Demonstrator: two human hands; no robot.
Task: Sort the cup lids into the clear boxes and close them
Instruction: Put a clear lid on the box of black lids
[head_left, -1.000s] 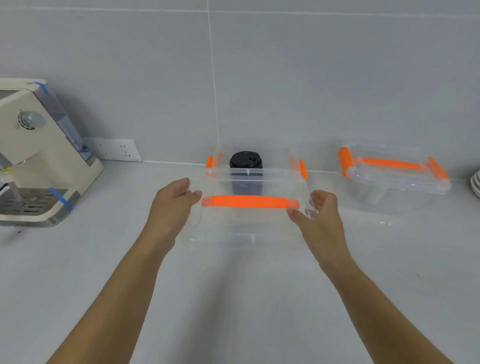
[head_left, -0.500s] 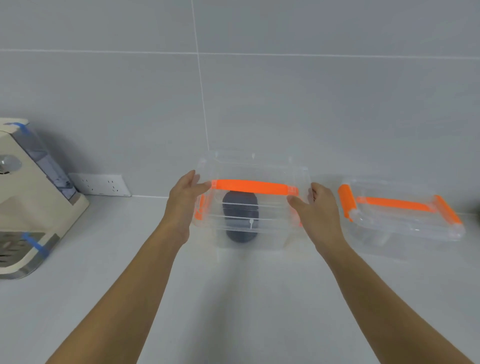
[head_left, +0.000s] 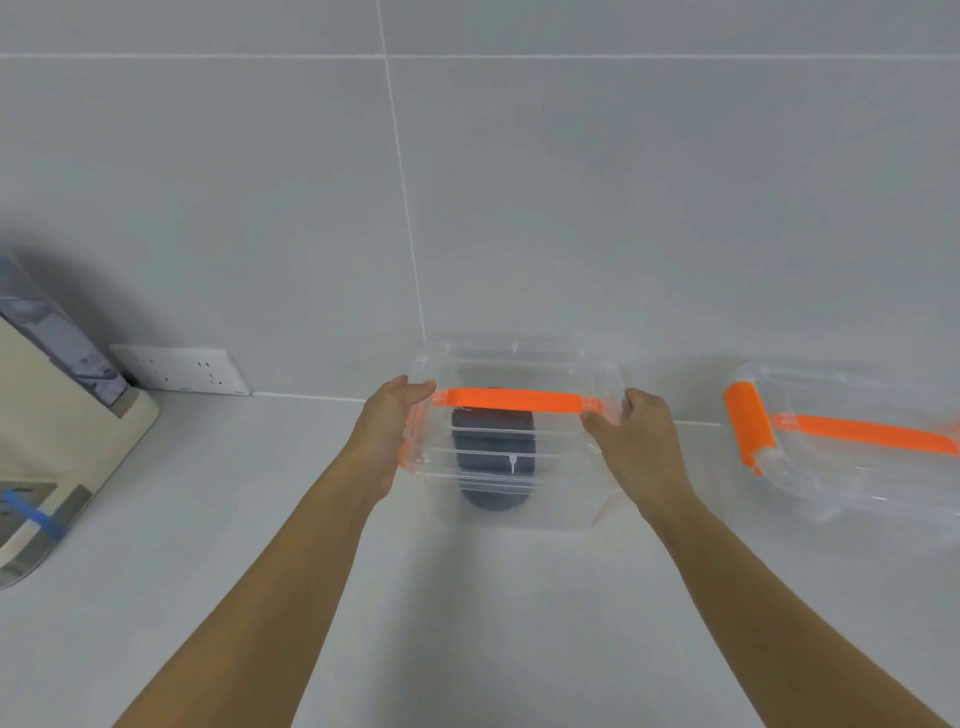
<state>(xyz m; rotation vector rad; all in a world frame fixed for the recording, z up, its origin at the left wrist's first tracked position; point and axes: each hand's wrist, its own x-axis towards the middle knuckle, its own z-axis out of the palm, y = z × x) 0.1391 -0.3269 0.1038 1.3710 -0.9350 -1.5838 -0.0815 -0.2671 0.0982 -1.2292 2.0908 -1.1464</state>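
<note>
Clear box with black cup lids moved back toward wall; I see left hand, right hand gripping its ends.

Wall: big pale grey tiles, thin white grout. White worktop below. White socket plate low on wall, left. Cream appliance w/ blue tape, far left. Soft even light.

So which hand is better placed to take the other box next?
Likely the right: the right hand grips the right end of the held box, nearer the other box; the left hand is at its left end.
</note>
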